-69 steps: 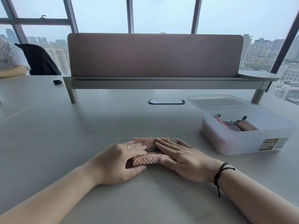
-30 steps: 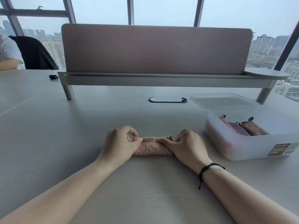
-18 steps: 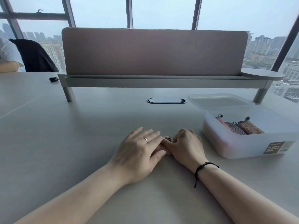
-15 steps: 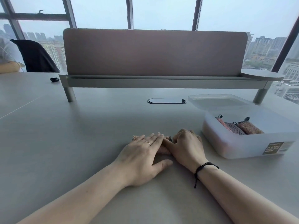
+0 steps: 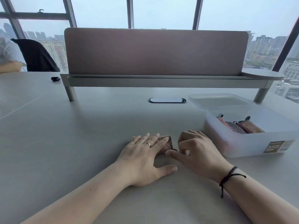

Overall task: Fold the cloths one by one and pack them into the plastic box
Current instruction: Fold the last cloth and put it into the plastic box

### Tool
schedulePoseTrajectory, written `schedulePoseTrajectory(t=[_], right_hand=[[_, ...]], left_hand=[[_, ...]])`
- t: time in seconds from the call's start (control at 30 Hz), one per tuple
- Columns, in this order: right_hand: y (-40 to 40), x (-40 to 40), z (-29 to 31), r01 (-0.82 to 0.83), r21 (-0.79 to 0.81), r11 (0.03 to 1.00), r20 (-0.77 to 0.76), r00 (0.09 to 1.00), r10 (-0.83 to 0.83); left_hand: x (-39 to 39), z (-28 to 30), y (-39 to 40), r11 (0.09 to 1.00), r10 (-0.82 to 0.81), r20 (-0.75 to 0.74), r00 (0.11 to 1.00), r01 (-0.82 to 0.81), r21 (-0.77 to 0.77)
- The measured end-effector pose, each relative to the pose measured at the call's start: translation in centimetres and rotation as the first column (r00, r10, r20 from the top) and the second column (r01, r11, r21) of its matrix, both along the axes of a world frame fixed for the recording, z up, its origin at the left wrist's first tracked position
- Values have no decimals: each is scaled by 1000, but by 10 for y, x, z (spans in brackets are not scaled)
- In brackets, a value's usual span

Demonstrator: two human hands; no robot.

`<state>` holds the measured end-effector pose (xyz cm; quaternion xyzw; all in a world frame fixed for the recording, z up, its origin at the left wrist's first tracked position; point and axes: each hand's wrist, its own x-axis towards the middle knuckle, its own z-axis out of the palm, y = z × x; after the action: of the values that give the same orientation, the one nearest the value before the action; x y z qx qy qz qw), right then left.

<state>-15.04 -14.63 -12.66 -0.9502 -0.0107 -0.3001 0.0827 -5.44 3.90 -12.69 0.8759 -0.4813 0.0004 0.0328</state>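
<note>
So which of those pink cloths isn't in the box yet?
The folded cloth on the table, pressed flat under the left hand. The other cloths already stand inside the plastic box on the right.

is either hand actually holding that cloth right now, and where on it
The left hand presses flat fingers on top of the folded cloth. The right hand touches its near right corner; whether it pinches cannot be told.

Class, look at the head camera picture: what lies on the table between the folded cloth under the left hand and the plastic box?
The right hand lies there, beside the folded cloth that the left hand presses flat. Past its knuckles, only bare table reaches the plastic box.
</note>
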Motion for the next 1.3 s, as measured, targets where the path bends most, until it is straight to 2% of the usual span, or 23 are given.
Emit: schedulePoseTrajectory(t=[0.07, 0.13, 0.2, 0.23, 0.3, 0.4, 0.53, 0.77, 1.0, 1.1, 1.3], right_hand=[[9, -2, 8, 0, 73, 997, 121, 993, -9], [23, -2, 15, -25, 142, 990, 123, 992, 7], [42, 2, 17, -50, 93, 994, -91, 994, 59], [50, 6, 16, -84, 52, 995, -229, 969, 94], [62, 13, 13, -123, 87, 989, -414, 898, 149], [60, 19, 13, -14, 219, 976, -542, 830, 133], [53, 15, 9, 40, 195, 980, -600, 795, 87], [50, 12, 9, 76, 113, 991, -631, 776, 12], [42, 20, 7, 68, -4, 998, -607, 793, -57], [43, 19, 7, 66, 5, 998, -588, 807, -50], [33, 19, 2, 66, 81, 995, -452, 892, -22]], left_hand=[[0, 0, -1, 1000, 3, -9, 1000, -3, 8], [-1, 0, -3, 1000, 15, -20, 1000, -15, 0], [-3, 2, -4, 1000, 16, 16, 1000, -16, -13], [-4, 3, -5, 1000, 2, 53, 999, -2, -12], [-3, 3, -6, 1000, -27, 80, 996, 28, -10], [-1, 0, -7, 1000, -8, 36, 999, 9, -22], [-3, 0, -5, 996, 87, -81, 993, -84, 39], [2, 2, 3, 994, 111, -132, 985, -107, 36], [10, 2, 9, 996, 90, -141, 986, -93, -15], [12, 2, 10, 995, 76, -153, 985, -85, -52], [15, 5, 17, 969, 37, -137, 990, -69, -236]])
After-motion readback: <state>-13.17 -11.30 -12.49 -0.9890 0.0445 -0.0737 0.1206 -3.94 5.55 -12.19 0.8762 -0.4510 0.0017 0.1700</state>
